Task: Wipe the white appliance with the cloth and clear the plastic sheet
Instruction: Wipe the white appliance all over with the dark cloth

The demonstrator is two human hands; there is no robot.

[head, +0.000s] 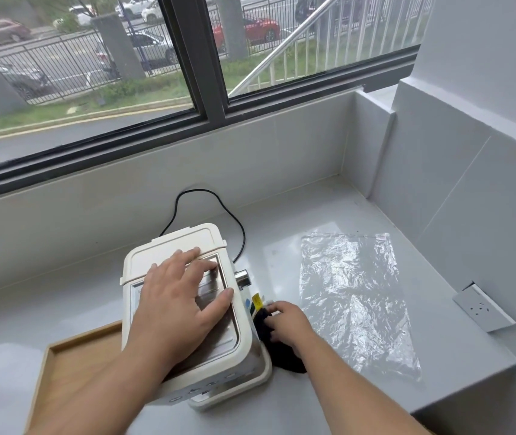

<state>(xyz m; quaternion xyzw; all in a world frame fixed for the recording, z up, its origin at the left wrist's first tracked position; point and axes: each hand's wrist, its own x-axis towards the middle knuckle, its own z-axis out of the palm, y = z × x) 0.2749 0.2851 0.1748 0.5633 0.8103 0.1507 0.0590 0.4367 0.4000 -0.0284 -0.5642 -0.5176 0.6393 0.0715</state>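
Hands share the job. Left hand (pixel 184 296) lies flat, fingers straight, on top of the boxy white plastic appliance (pixel 156 255), prob. to stop it sliding. Right hand (pixel 288 321) curls round the soft black cloth (pixel 278 357) & presses it on the box's right side. Crinkly clear plastic sheet (pixel 353 296) lies flat on the grey counter (pixel 281 215) just beside, not yet cleared.
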